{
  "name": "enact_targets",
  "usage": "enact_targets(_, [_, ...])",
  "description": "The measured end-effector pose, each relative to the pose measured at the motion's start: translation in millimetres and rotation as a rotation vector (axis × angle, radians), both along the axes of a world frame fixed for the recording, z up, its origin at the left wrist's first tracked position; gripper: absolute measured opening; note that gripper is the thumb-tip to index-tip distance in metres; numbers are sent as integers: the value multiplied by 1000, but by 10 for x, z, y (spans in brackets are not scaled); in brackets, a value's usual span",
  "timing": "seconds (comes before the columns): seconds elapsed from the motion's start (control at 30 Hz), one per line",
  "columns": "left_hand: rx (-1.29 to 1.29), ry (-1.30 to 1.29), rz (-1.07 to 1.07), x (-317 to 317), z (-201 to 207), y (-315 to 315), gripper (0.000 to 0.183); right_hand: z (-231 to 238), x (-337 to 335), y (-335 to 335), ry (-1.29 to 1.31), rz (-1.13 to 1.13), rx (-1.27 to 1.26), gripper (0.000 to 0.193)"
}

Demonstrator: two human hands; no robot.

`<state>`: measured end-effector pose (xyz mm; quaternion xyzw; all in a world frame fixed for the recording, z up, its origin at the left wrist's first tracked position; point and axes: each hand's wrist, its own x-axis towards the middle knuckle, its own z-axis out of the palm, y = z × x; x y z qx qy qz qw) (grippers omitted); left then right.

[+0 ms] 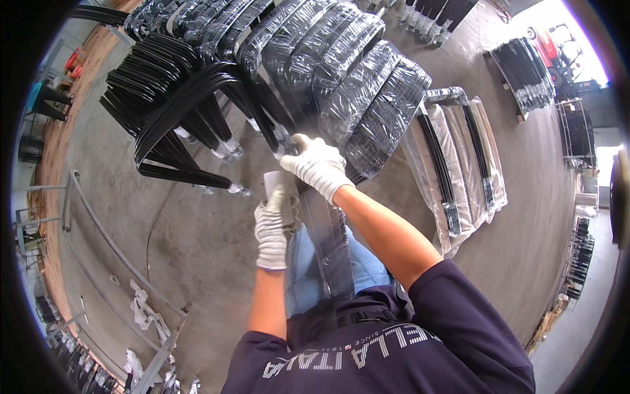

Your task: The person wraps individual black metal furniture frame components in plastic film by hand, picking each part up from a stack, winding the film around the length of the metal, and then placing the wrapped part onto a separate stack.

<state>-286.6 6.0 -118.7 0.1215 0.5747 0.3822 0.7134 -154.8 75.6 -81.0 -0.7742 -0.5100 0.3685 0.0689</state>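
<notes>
Grey concrete workshop floor (pixel 216 262) spreads underfoot. Nearest, a long black bundle sheathed in clear film (pixel 331 256) stands between the person's legs. The white-gloved left hand (pixel 270 226) is closed around a pale cylindrical roll (pixel 270 180) beside it; the white-gloved right hand (pixel 318 164) curls over the bundle's upper stretch, its exact pinch hidden. Wrapping seems in hand; the next move calls for passing the roll around, film taut. Beyond are bent black tubular frames (pixel 174 115), then film-wrapped black stacks (pixel 387 111).

White roll (pixel 271 180), just left of long black bundle (pixel 330 243); bundle straight, glossy, slightly slanted.
</notes>
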Motion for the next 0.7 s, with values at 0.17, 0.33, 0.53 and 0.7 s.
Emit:
enact_targets(0.17, [136,-39,-85,-160,305,97,41,-18,-101,16,8,40,-29,64])
enact_targets(0.33, [365,414,-294,-111,41,219,49,-293,116,-93,870,-70,8,47])
enact_targets(0.53, [676,1184,-818,168,389,258,45,108,43,-420,1099,-537,113,34])
enact_targets(0.7, [912,576,-480,93,-91,1025,33,-111,144,-372,1237,-574,103,31])
